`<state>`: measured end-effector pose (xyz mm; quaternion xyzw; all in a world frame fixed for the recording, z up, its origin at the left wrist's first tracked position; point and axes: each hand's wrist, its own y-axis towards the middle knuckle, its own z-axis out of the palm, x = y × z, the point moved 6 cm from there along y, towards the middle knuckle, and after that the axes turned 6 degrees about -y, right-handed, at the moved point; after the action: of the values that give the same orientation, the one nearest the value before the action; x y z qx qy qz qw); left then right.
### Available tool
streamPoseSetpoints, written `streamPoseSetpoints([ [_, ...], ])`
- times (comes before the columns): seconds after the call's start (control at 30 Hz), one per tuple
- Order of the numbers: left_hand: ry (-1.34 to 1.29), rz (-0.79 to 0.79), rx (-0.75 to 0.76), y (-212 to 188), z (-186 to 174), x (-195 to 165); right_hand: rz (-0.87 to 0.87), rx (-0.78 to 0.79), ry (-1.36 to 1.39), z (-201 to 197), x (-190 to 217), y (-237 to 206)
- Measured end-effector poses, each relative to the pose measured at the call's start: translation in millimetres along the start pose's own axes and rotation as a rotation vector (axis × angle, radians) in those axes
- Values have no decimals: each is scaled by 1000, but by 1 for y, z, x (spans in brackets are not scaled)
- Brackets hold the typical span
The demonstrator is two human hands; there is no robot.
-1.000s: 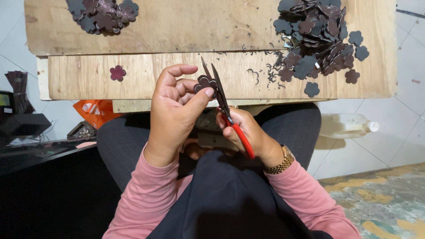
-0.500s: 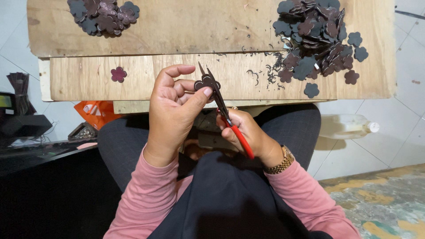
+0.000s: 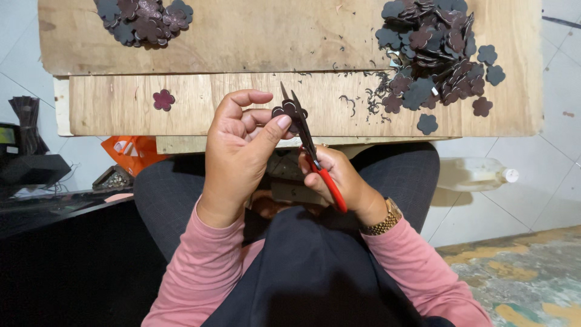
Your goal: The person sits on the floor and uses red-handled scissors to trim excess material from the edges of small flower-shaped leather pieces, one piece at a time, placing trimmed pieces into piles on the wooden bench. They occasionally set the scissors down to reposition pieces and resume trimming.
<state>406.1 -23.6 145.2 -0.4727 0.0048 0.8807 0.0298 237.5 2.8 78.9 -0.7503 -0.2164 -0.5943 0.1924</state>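
Head: flower piece (image 3: pixel 288 110) above left grip (image 3: pixel 242 151)

Two stacked plywood boards (image 3: pixel 181 115) fill the view from ten to two o'clock. White tiles (image 3: pixel 544 181) lie at three o'clock, giving way to a worn, mottled floor (image 3: pixel 520 272) at four. A black table (image 3: pixel 48 212) stands at eight o'clock.

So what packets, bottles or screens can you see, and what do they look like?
Orange plastic bag: under the wooden board's left part, crumpled, orange with white marks.
Plastic bottle: lying on its side on the tiled floor at right, clear with a white cap.
Small screen: far left edge, on a dark device, glowing greenish; mostly cut off.
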Motion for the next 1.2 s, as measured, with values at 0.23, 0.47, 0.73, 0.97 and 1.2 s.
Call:
streamPoseSetpoints([
  [0.23,26,2,-46,0,-3,2,-58,19,228,3,-9,0],
  [0.47,35,39,-25,2,-5,8,-56,1,283,4,-13,-1],
  [0.73,13,72,-30,-4,-12,2,-13,-67,255,14,-15,0],
  [0.97,-25,99,4,-26,-44,-22,-8,-52,254,57,3,6],
  [1.2,-16,-12,-7,-26,-59,-23,-58,8,184,74,19,15],
])
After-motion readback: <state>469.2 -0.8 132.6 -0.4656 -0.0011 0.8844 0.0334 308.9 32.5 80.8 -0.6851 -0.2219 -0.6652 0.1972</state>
